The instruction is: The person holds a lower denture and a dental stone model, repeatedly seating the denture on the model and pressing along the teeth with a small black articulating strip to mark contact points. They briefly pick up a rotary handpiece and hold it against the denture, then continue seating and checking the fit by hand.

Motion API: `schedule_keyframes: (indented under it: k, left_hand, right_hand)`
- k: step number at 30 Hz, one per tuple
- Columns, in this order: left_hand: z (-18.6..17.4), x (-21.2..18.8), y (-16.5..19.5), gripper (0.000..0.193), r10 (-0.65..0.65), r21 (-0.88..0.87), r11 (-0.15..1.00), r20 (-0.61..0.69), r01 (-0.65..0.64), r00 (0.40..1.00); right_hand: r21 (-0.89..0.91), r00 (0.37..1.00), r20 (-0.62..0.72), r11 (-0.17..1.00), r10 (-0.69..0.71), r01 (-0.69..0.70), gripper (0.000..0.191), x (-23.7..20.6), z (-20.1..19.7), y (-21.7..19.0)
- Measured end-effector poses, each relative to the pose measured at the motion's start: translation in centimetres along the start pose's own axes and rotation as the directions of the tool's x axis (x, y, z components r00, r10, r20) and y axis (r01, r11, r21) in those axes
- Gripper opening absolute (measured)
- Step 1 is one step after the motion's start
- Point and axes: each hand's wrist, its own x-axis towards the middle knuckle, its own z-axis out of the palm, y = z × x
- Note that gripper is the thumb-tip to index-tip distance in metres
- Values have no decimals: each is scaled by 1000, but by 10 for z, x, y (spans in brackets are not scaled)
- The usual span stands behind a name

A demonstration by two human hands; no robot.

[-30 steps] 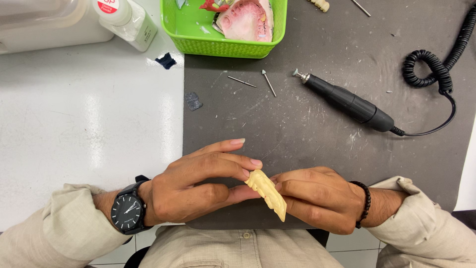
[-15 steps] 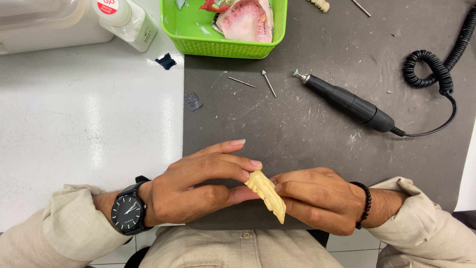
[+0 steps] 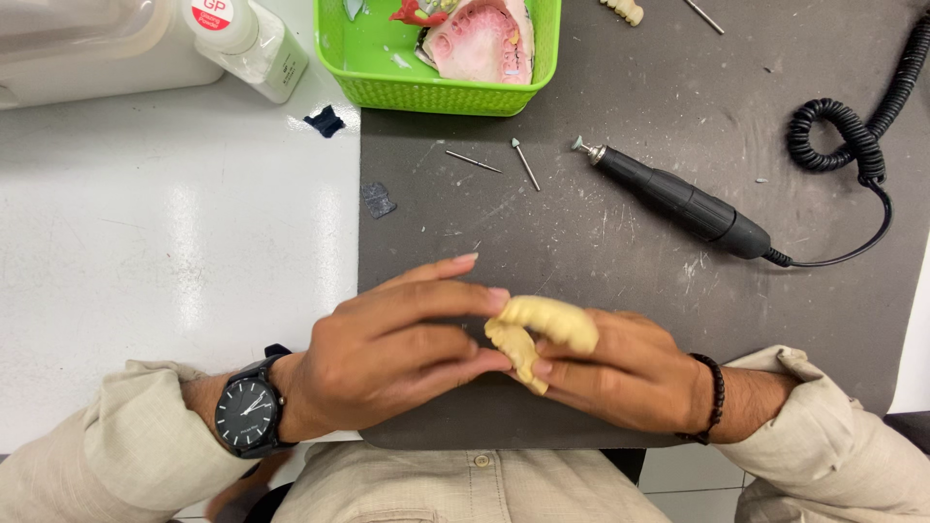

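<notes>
A cream-yellow dental cast (image 3: 542, 334), curved like a row of teeth, is held between both my hands just above the near edge of a dark grey mat (image 3: 620, 242). My left hand (image 3: 402, 344), with a black wristwatch on the wrist, pinches its left end with the fingertips. My right hand (image 3: 630, 373), with a dark bead bracelet, supports it from underneath and the right. Both hands look slightly blurred.
A black rotary handpiece (image 3: 678, 201) with a coiled cable (image 3: 852, 136) lies on the mat beyond my hands. Two loose burs (image 3: 499, 160) lie beside it. A green basket (image 3: 441, 82) holds a pink denture model (image 3: 480, 44). A white bottle (image 3: 247, 39) stands on the white table.
The cast has been turned in my hands: it showed a narrow slanted edge before and now shows its curved tooth arch. Both hands stayed in place.
</notes>
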Motion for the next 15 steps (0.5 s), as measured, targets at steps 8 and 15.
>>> schedule_keyframes:
  k: [8, 15]
  left_hand:
    - [4, 9, 0, 84, -374, -246, 883, 146, 399, 916]
    - [8, 2, -5, 45, -432, -466, 758, 164, 455, 887]
  right_hand:
    - [-43, 953, -205, 971, 223, -237, 39, 18, 15, -2]
    - [-138, 993, -9, 984, -115, 113, 39, 11, -8, -1]
